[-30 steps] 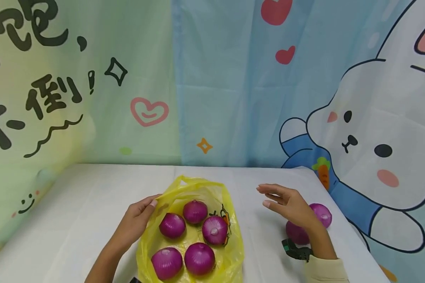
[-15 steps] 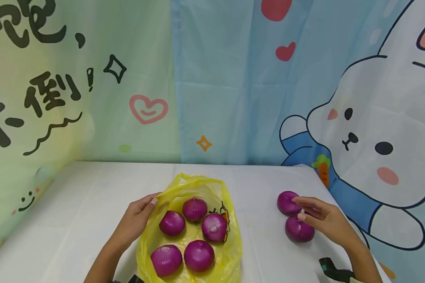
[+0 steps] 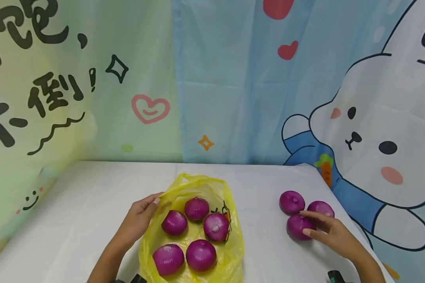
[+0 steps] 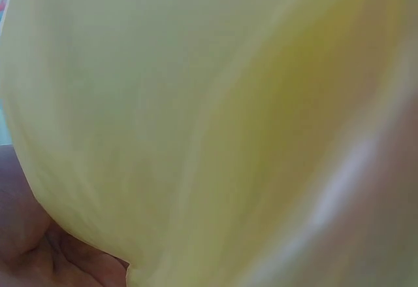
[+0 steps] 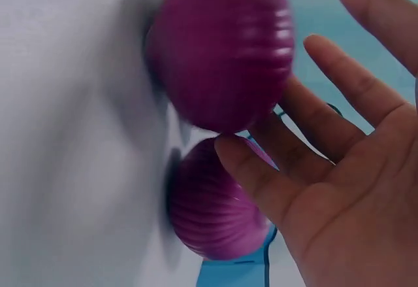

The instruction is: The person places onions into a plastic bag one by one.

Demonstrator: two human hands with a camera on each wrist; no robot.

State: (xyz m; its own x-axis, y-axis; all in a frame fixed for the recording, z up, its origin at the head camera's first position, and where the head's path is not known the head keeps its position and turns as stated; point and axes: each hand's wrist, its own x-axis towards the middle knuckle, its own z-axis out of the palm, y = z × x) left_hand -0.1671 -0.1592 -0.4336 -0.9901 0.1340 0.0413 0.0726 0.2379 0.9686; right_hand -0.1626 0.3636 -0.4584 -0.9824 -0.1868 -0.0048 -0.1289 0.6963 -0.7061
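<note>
My left hand (image 3: 139, 218) pinches the left rim of a yellow plastic bag (image 3: 235, 251) that lies wide at its mouth. Several purple onions (image 3: 201, 255) are inside it. In the left wrist view the bag's film (image 4: 130, 104) hides most of that hand. To the right, three more onions sit close together: a front one (image 3: 297, 228), one behind it (image 3: 291, 202) and one at the right (image 3: 324, 207). My right hand (image 3: 334, 236) is at the front onion, thumb and forefinger beside it. In the right wrist view its fingers (image 5: 346, 71) are spread, not wrapped round the onion.
A white cloth (image 3: 99, 192) covers the table. Its right edge slopes down close beyond the three onions. Behind the table hangs a printed curtain (image 3: 216, 98) with a cartoon rabbit (image 3: 368, 129).
My right hand has moved from between the bag and the loose onions out to the right, then down to the front onion. The left hand keeps its grip on the bag.
</note>
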